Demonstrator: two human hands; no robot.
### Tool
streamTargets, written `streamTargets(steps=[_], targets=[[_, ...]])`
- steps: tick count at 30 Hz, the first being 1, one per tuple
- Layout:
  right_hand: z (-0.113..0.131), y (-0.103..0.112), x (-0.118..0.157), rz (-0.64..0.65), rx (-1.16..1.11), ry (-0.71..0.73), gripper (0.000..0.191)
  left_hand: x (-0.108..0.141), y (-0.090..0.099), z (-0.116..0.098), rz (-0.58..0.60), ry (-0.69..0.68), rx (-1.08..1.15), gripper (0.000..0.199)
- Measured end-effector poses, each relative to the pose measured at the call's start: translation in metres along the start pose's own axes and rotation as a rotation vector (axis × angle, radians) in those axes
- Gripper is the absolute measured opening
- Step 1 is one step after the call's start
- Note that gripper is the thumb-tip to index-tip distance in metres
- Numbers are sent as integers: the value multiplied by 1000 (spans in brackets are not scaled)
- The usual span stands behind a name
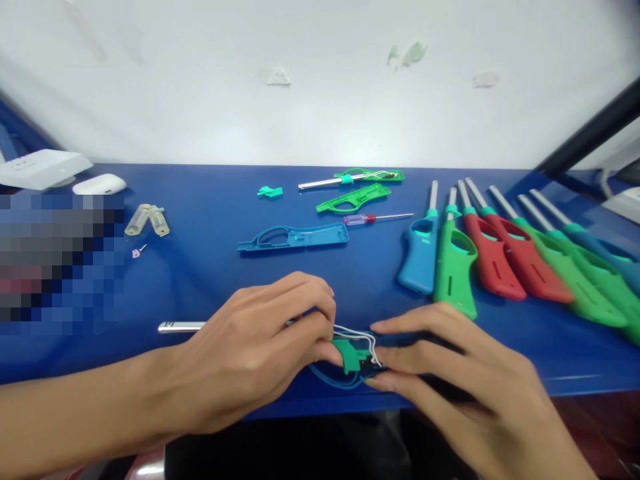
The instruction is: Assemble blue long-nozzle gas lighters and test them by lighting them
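Note:
Near the table's front edge lies an opened blue lighter casing (pixel 336 381) with white wires (pixel 367 335) inside. My left hand (pixel 265 340) is closed over it, thumb and fingers pinching a green trigger (pixel 351 355) in the casing's loop. From beneath that hand a metal lighter tube (pixel 181 327) sticks out to the left. My right hand (pixel 465 367) grips the casing's handle end, its fingertips by the wires. The palm side of both hands is hidden. Beyond them rests the other blue casing half (pixel 320 237), inner side up.
Whole lighters, including a blue one (pixel 419 257) and a red one (pixel 495 257), line the right. A screwdriver (pixel 367 219), green casing half (pixel 354 199), green half with tube (pixel 373 175) and small green part (pixel 271 192) lie behind. Fuel tanks (pixel 148 220) and earbud case (pixel 100 185) are left.

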State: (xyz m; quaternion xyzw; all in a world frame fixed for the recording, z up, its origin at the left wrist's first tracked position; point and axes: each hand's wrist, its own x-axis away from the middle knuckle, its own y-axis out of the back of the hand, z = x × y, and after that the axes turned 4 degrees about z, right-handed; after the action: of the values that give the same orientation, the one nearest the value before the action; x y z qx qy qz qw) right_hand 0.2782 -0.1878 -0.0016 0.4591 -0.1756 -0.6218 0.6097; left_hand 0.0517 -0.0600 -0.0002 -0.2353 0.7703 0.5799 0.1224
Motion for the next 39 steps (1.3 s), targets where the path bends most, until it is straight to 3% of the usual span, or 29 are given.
streamTargets(steps=[18, 27, 35, 39], targets=[[0, -3, 1, 18, -12, 2, 14, -3, 0, -3, -15, -35, -11, 9], [-1, 0, -2, -36, 30, 5, 8, -3, 11, -9, -32, -50, -46, 12], [-2, -1, 1, -12, 13, -44, 24, -6, 13, -13, -48, -12, -2, 10], [-1, -2, 4, 20, 113, -48, 32, -5, 11, -11, -50, -9, 0, 9]])
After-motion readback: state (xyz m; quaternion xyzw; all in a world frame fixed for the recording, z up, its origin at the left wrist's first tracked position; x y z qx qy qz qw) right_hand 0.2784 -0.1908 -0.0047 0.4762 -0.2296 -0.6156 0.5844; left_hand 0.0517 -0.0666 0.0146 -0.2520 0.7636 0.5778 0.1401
